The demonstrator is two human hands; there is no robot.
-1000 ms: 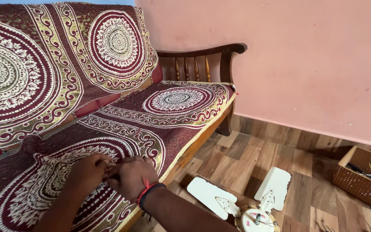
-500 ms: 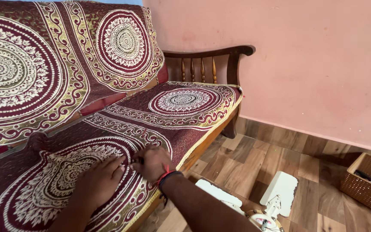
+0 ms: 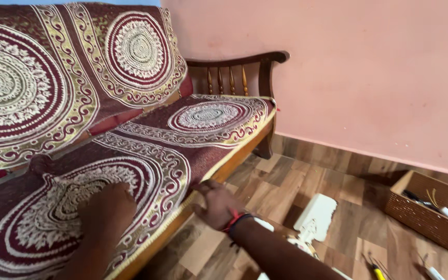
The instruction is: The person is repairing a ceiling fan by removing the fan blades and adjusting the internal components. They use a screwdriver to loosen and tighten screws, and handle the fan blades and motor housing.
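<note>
My left hand rests on the maroon and gold patterned cover of a wooden sofa, knuckles up with the fingers curled down onto the cloth. My right hand, with red and black bands on the wrist, is at the seat's front edge. Its fingers are loosely spread and touch the hem of the cover. Neither hand visibly holds anything.
White fan blades lie on the wood-pattern floor just right of my right arm. A brown wicker basket with small tools stands at the right, by the pink wall. A yellow-handled screwdriver lies on the floor. The sofa's wooden armrest is at the far end.
My hands were close together on the seat; the right hand has slid right to the front edge, away from the left. The view has shifted slightly.
</note>
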